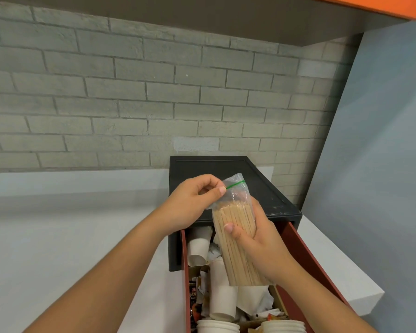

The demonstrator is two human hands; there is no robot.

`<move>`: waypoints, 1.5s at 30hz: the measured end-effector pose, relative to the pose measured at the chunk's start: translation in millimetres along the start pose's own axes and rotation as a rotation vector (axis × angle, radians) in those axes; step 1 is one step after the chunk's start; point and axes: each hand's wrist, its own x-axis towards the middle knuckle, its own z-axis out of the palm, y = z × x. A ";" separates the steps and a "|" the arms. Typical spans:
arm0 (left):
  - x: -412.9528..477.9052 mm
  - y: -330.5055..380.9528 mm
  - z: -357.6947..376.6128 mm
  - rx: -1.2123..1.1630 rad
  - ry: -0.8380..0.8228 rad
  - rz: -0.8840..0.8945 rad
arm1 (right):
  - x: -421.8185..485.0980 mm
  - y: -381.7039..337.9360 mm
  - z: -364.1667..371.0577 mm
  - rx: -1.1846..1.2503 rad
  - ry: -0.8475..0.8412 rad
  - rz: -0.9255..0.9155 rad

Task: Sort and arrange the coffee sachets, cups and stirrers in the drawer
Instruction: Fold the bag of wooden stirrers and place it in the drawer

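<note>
A clear zip bag of wooden stirrers is held upright above the open red drawer. My right hand grips the bag around its middle from the right. My left hand pinches the bag's top at the green zip strip. In the drawer lie white paper cups, some on their sides, with crumpled white paper and dark coffee sachets along the left side. Two cup stacks show at the bottom edge.
The drawer slides out of a black cabinet standing on a white counter. A grey brick wall rises behind. The counter ends at the right beside a blue-grey wall.
</note>
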 end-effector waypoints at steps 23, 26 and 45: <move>-3.9 -12.1 2.9 0.083 0.072 0.057 | -3.9 -3.5 -7.0 0.028 0.023 0.035; -3.5 -12.8 4.8 0.081 0.095 0.066 | -4.5 -5.9 -8.5 0.027 0.032 0.035; -6.2 -15.6 9.8 0.148 0.138 -0.015 | -7.4 -8.6 -17.6 -0.005 0.069 0.062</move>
